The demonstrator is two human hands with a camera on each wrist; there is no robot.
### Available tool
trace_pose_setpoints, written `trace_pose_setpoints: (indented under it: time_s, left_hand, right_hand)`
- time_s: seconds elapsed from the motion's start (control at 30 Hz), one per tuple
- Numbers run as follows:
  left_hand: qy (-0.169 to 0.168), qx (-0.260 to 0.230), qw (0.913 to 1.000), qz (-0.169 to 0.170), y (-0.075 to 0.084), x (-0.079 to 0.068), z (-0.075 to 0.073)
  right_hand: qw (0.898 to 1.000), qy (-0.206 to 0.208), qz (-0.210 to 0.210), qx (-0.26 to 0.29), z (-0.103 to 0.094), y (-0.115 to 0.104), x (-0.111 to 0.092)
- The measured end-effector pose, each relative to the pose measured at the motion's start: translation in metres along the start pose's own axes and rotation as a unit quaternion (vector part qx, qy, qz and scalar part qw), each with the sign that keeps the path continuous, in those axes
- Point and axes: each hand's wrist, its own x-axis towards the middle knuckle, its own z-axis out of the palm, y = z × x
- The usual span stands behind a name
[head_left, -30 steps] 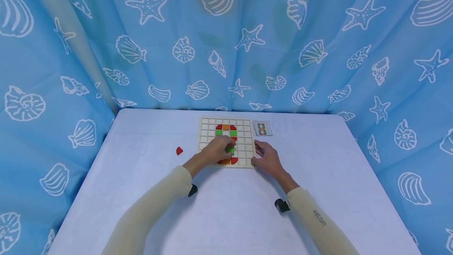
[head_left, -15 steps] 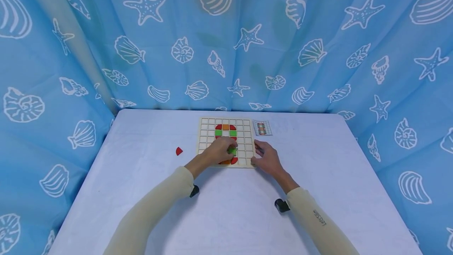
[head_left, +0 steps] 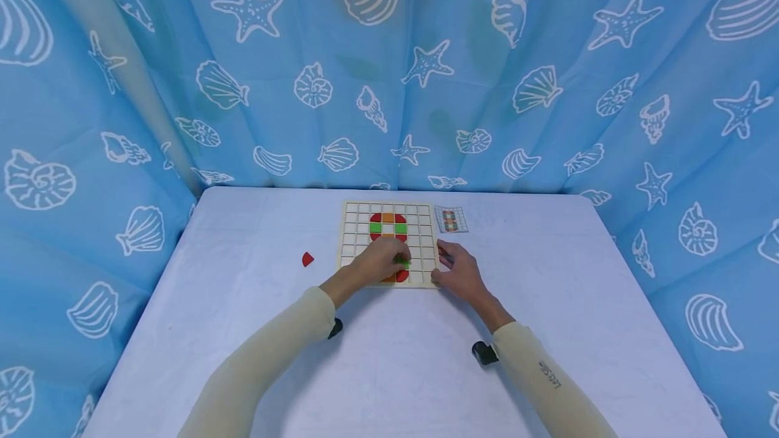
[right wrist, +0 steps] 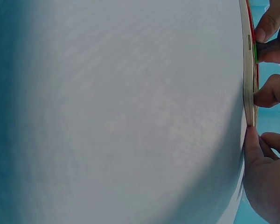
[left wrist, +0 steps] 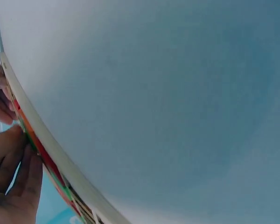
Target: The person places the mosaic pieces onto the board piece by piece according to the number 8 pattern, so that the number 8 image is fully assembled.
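A pale wooden grid board (head_left: 356, 227) lies on the table, with red, orange and green tiles set in its middle columns. Over its lower middle reaches my left hand (head_left: 379, 259), pinching a small green square tile (head_left: 402, 261) at the board's surface; the hand hides several cells. In the left wrist view the fingers (left wrist: 18, 163) meet at that green piece. My right hand (head_left: 460, 269) holds the board's near right corner and edge, and the right wrist view has its thumb (right wrist: 253, 144) against the corner.
One loose red quarter-round tile (head_left: 308, 259) lies on the white-covered table (head_left: 389, 370) left of the board. Beside the board's far right corner is a small pattern card (head_left: 451, 220). A blue shell-print curtain (head_left: 389, 86) stands behind the table.
My left hand has shifted slightly right with the green tile, uncovering more of the red and orange tiles above it. The right hand stays at the board's edge.
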Motion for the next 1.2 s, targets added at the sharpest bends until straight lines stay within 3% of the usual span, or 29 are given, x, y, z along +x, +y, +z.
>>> trace_pose_setpoints:
  time_s: [0.23,0.43,0.53,0.67,0.83,1.07,1.2]
  left_hand:
    - [-0.006,0.015,0.9998,0.014,-0.002,-0.003,-0.003]
    - [0.003,-0.015,0.9999,0.008,-0.004,-0.002,-0.001]
    - [-0.010,-0.031,0.9994,0.005,-0.006,-0.005,-0.006]
    - [-0.030,-0.032,0.9990,0.012,-0.012,-0.011,-0.023]
    - [-0.020,0.004,0.9997,0.014,-0.037,-0.022,-0.051]
    - [-0.059,0.028,0.9949,-0.077,-0.074,-0.058,-0.087]
    - [-0.071,0.046,0.9925,-0.088,-0.094,-0.079,-0.100]
  right_hand:
    - [1.000,0.003,0.008,-0.009,0.002,0.001,0.001]
    - [1.000,0.002,0.006,-0.006,0.001,0.003,0.002]
    - [1.000,0.003,0.006,0.001,0.000,0.003,0.001]
    - [1.000,-0.004,0.002,0.009,-0.001,0.003,0.001]
    - [1.000,-0.004,0.003,0.011,-0.001,0.002,0.001]
    - [1.000,-0.007,0.008,0.001,0.001,0.003,0.001]
    - [1.000,-0.006,0.006,0.000,0.002,0.003,0.002]
